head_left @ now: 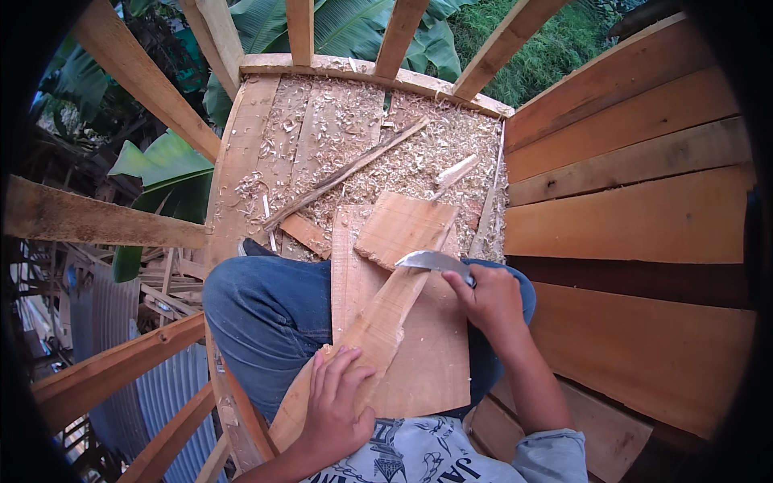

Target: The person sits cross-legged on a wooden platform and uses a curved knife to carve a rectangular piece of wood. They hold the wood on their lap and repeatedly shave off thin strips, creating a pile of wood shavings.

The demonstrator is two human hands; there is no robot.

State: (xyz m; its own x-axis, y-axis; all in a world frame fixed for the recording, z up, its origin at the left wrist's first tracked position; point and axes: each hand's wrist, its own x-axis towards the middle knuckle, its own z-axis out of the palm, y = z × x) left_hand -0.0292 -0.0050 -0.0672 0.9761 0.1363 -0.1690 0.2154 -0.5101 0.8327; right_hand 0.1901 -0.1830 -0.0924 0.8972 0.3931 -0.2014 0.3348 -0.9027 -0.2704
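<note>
A long, slim wooden piece (372, 328) with a roughly carved edge slants from my lap up to the right. My left hand (336, 406) grips its lower part, fingers spread across the face and thumb at the side. In my right hand (491, 302) is a knife (435, 260) with a broad, curved metal blade. Its blade lies across the wooden piece near the far end, pointing left. Beneath the wooden piece are a squarish wooden block (403, 221) and a wide flat board (435, 354) resting on my crossed legs. My fingers hide most of the knife's handle.
Curled shavings (338, 129) cover the plank floor, where a long dark-edged stick (354, 171) and a short offcut (306, 234) lie. A plank wall (628, 209) stands close on my right. Wooden rails (121, 358) run along the left, with corrugated metal sheets beyond.
</note>
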